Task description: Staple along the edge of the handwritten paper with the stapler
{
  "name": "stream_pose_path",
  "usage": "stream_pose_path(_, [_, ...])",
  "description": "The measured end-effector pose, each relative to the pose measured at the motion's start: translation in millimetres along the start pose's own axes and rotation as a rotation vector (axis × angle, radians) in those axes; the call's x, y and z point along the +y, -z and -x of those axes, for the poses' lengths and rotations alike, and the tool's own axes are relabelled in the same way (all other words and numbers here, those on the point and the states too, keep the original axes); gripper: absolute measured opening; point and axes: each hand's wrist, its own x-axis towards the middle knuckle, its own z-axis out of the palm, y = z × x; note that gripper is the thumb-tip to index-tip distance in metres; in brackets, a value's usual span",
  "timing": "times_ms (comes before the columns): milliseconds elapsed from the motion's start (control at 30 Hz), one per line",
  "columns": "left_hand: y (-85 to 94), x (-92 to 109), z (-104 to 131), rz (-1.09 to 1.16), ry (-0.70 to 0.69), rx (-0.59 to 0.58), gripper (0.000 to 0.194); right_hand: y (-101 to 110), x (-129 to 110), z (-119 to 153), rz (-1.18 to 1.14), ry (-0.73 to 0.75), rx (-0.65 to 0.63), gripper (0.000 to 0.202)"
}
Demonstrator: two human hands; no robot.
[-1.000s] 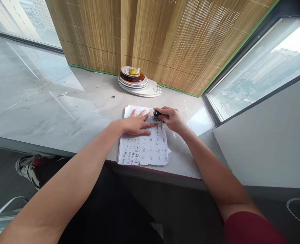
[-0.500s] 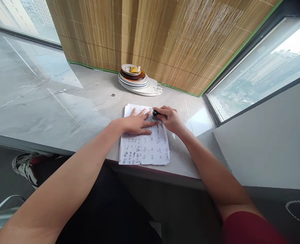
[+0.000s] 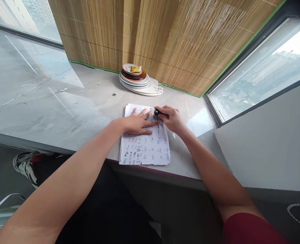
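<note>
A sheet of paper with handwriting and a torn lower edge lies on the pale marble-look sill in front of me. Spread flat over its upper part is my left hand, fingers apart, pressing on the sheet. My right hand closes around a small black stapler at the paper's upper right edge. The stapler's rounded end points left, close to the left fingertips. Its underside and the paper beneath it are hidden.
Behind the paper stands a stack of plates with a yellow packet on top. A bamboo blind hangs behind. Small metal bits and a dark piece lie on the sill. A window is at right.
The stapler and right hand have shifted very slightly to the right on the paper. My left hand stays in place on the sheet. The whole view has moved a little.
</note>
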Motion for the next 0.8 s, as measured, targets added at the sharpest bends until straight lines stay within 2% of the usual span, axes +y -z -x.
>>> stream_pose_path(267, [-4.0,-4.7,-3.1,-0.005,-0.005,0.015,0.076,-3.9,-3.1,-0.4,0.098,-0.002,-0.023,0.042])
stream_pose_path(500, [-2.3,-0.6,-2.2,0.016,0.006,0.023,0.076,-4.1,-3.2,0.1,0.052,0.008,-0.006,0.043])
stream_pose_path(800, [-0.4,2.4,-0.9,-0.002,0.001,0.004,0.072,-4.7,-9.0,-1.1,0.158,-0.022,-0.053,0.046])
